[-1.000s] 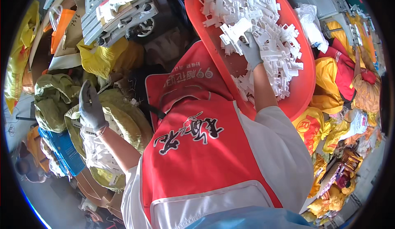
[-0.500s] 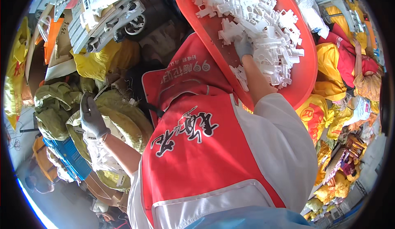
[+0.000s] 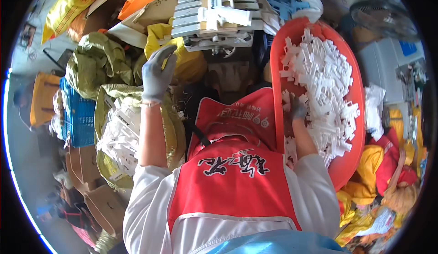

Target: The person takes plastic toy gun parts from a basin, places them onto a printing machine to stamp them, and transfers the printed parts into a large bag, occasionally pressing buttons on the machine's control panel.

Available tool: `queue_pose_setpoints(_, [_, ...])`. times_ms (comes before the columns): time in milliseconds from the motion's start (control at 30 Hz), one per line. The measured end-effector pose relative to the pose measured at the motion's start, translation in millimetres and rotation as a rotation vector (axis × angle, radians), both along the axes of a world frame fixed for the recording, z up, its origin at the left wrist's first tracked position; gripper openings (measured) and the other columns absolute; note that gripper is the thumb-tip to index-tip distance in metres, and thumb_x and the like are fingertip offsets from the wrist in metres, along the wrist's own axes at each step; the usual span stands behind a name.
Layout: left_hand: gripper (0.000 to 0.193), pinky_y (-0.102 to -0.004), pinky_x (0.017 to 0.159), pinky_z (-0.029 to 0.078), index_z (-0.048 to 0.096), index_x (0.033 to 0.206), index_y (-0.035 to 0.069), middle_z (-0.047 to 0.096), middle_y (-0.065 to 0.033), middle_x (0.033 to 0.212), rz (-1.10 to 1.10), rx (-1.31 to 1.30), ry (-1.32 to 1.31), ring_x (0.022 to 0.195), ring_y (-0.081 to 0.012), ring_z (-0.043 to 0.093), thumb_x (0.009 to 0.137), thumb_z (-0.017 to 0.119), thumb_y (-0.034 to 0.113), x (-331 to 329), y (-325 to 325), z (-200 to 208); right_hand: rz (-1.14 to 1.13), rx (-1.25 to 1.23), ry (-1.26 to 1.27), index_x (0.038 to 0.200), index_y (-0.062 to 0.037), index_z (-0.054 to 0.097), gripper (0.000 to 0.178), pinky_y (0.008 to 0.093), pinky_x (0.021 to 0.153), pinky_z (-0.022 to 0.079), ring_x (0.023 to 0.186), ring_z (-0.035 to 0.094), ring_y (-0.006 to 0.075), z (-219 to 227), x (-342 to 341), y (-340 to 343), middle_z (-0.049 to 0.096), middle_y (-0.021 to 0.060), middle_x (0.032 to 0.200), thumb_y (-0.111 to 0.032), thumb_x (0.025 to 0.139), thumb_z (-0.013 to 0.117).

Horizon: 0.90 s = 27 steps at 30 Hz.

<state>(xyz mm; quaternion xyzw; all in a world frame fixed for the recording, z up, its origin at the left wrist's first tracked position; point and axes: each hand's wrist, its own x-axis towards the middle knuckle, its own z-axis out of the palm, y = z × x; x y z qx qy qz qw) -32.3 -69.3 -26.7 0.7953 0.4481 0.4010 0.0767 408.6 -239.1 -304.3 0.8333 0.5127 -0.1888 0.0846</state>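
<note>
My left hand [image 3: 159, 74], in a grey glove, is raised with thumb and fingers apart and nothing between them. Below and beside it sits an olive woven sack [image 3: 104, 158] filled with white plastic pieces [image 3: 119, 133], several bearing dark print. My right hand [image 3: 299, 109], also gloved, is inside a long red tub [image 3: 275, 67]. Its fingers, partly shaded, close on a white plastic toy-gun piece [image 3: 286, 101] at the tub's left side. A heap of similar white plastic toy-gun pieces [image 3: 326, 85] lies beside that hand.
Ahead stands a slatted metal bench [image 3: 185, 23] with a white toy gun [image 3: 223, 16] on it. A blue crate [image 3: 81, 117] is at left. Blue pieces [image 3: 285, 3] lie in a bag behind the tub. A fan [image 3: 381, 14] and yellow bags [image 3: 365, 174] are at right.
My view has swung round, bringing the bench to the middle and the tub upright on the right. My right hand has drawn out of the heap toward the tub's left side. My left hand stays raised.
</note>
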Motion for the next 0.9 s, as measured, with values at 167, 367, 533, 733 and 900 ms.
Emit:
queue_pose_setpoints(167, [0.027, -0.0321, 0.082, 0.050, 0.064, 0.110, 0.005, 0.067, -0.0143, 0.102, -0.078, 0.189, 0.098, 0.093, -0.0271, 0.066, 0.084, 0.064, 0.014, 36.0, 46.9, 29.9, 0.115, 0.637, 0.259, 0.139, -0.0112, 0.035, 0.070, 0.0410, 0.098, 0.042, 0.120, 0.047, 0.0385, -13.8, 7.0, -36.5, 0.044, 0.0208, 0.134, -0.007, 0.076, 0.063])
queue_pose_setpoints(367, [0.035, -0.0367, 0.080, 0.050, 0.060, 0.115, 0.007, 0.066, -0.0159, 0.101, -0.240, -0.150, 0.137, 0.091, -0.0313, 0.063, 0.084, 0.065, 0.022, 55.6, 106.7, 30.4, -0.252, 0.971, 0.796, 0.139, -0.0007, 0.034, 0.061, 0.0328, 0.103, 0.035, 0.122, 0.044, 0.0212, 78.4, 9.0, -16.0, 0.044, 0.0108, 0.135, -0.002, 0.082, 0.056])
queue_pose_setpoints(533, [0.032, -0.0350, 0.076, 0.050, 0.061, 0.111, 0.006, 0.067, -0.0145, 0.099, -0.358, -0.052, -0.031, 0.089, -0.0284, 0.065, 0.082, 0.066, 0.017, 64.7, 102.5, 25.0, -0.048, 1.208, 1.074, 0.139, 0.0002, 0.035, 0.059, 0.0327, 0.104, 0.035, 0.125, 0.042, 0.0193, 213.1, -23.7, 43.6, 0.043, 0.0093, 0.137, -0.002, 0.083, 0.055])
queue_pose_setpoints(733, [0.024, -0.0286, 0.082, 0.049, 0.064, 0.109, 0.005, 0.068, -0.0063, 0.098, -0.222, -0.165, -0.107, 0.093, -0.0159, 0.063, 0.087, 0.063, 0.015, 63.2, 96.1, 24.2, 0.639, 1.267, 0.606, 0.128, -0.0042, 0.045, 0.059, 0.0358, 0.108, 0.031, 0.130, 0.041, 0.0258, 311.8, -86.4, 152.8, 0.043, 0.0128, 0.138, 0.006, 0.072, 0.061])
queue_pose_setpoints(900, [0.020, -0.0228, 0.083, 0.045, 0.063, 0.106, 0.001, 0.064, -0.0017, 0.100, -0.221, -0.309, -0.876, 0.090, -0.0088, 0.057, 0.089, 0.064, 0.012, 25.6, 98.3, 34.9, 0.775, 1.284, 0.602, 0.121, -0.0072, 0.049, 0.057, 0.0351, 0.107, 0.034, 0.128, 0.042, 0.0275, 325.9, -107.2, 192.0, 0.048, 0.0115, 0.132, 0.001, 0.068, 0.067])
